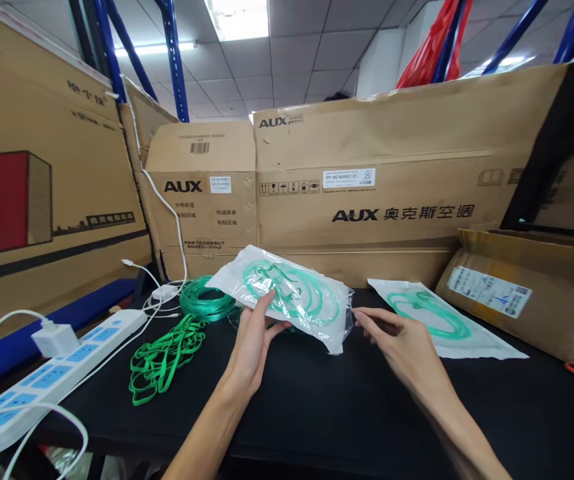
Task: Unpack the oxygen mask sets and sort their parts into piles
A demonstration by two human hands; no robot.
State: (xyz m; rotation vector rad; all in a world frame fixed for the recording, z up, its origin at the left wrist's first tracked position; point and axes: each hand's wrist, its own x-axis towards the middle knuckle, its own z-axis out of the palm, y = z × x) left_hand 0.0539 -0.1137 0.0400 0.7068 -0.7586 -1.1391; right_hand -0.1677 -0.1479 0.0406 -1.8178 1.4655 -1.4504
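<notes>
My left hand (pixel 253 340) grips the near edge of a clear plastic bag (pixel 287 293) with coiled green tubing inside, holding it just above the black table (pixel 327 407). My right hand (pixel 401 343) is at the bag's right corner, fingers pinched together on the plastic edge. A second sealed bag of green tubing (pixel 437 317) lies flat to the right of my right hand. A loose coil of green tubing (pixel 205 300) sits behind the held bag on the left.
A heap of green rubber bands (pixel 164 357) lies at the left. A white power strip (pixel 51 373) with a plugged charger and white cables runs along the left edge. Large cardboard boxes (pixel 367 193) wall the back; a brown parcel (pixel 527 293) stands at right.
</notes>
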